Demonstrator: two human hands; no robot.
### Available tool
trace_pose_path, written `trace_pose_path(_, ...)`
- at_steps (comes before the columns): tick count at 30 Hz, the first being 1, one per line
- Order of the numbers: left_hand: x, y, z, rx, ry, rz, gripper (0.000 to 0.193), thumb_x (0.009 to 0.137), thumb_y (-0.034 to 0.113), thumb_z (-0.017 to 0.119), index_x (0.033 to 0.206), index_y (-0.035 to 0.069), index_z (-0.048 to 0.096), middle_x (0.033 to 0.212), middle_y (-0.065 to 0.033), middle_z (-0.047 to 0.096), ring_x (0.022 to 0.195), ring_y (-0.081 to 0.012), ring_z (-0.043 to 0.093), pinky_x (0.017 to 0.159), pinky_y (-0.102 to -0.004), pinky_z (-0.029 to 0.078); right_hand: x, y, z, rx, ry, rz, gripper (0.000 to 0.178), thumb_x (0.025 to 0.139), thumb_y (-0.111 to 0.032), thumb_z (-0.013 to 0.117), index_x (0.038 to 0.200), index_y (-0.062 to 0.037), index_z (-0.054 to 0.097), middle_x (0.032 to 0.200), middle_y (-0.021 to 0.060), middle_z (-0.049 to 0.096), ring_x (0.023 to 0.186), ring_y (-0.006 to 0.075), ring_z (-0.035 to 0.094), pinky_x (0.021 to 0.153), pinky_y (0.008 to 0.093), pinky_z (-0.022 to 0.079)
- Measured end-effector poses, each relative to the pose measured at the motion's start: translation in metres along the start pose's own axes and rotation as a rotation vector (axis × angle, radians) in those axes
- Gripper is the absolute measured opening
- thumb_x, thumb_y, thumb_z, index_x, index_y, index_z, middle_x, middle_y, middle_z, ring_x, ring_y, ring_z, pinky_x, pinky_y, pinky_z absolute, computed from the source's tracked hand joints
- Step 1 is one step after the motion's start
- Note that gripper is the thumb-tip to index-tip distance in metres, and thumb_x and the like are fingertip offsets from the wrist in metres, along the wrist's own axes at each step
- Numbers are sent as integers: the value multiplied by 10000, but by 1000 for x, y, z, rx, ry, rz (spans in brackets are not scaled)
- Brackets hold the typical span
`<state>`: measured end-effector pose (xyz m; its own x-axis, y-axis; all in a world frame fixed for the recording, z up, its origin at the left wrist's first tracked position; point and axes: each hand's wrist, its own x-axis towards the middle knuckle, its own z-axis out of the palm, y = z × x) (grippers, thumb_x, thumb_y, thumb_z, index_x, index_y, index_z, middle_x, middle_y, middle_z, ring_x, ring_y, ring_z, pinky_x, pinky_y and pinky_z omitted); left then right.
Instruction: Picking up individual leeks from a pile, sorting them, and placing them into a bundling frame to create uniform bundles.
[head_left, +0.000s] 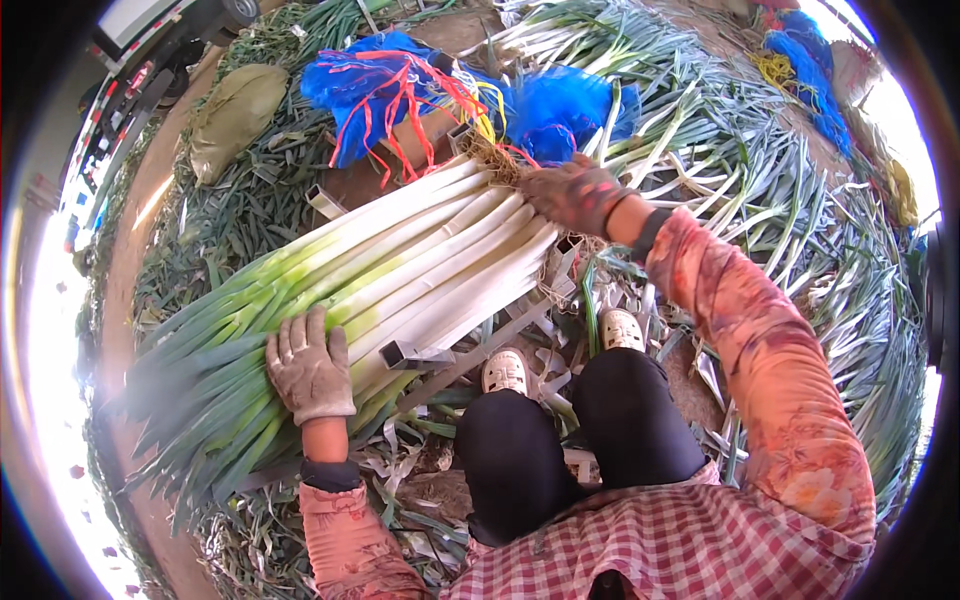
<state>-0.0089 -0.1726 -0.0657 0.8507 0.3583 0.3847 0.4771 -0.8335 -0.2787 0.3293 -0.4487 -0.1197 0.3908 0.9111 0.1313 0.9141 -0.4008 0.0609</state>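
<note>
A wide bundle of leeks (440,240) lies slantwise in front of me on a metal frame (480,350). Its green leaves fan out to the near left, and the white stalks run to a fringe of roots (492,160) at the far right end. My left hand (312,368), in a dirty pale glove, rests flat with fingers apart where the leaves turn green. Against the root end presses my right hand (575,197), in a darker, red-marked glove. Its fingers stretch out across the roots, their tips partly hard to make out.
Blue mesh bags (560,110) and red ties (400,100) lie just beyond the bundle. Many loose leeks (760,190) are heaped along the right. Square metal tube ends (405,355) stick up beside the bundle. A tan sack (235,115) sits far left, among leaf scraps (220,230).
</note>
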Motion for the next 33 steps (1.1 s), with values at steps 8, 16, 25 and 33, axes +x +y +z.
trace_pose_path(8,-8,-6,3,56,6,-16,373,908,369,474,1199,159,579,1187,-46,586,1186,-226,484,1066,-432,293,26,-75,-24,370,468,-75,421,898,-390,526,1207,-110,583,1233,132,576,1131,303,543,993,397,417)
trace_pose_path(16,-2,-5,0,73,15,20,361,907,355,478,1193,156,572,1158,-66,594,1163,-238,494,1045,-423,317,24,-110,28,148,142,12,553,906,-499,443,1363,-187,463,1408,73,446,1310,268,398,1098,442,267)
trace_pose_path(25,0,-8,15,92,-4,97,292,904,209,528,1172,101,575,1085,-113,611,1021,-293,560,904,-424,432,-159,31,16,-2,-201,777,381,896,-369,471,1198,-160,574,1124,150,631,973,321,639,809,458,507)
trace_pose_path(33,-12,15,-2,236,-89,61,421,971,401,367,1290,177,526,1311,-79,533,1222,-254,484,1050,-438,327,-644,-137,81,450,-988,1499,354,789,-317,582,1006,-55,682,932,171,681,871,302,665,749,433,525)
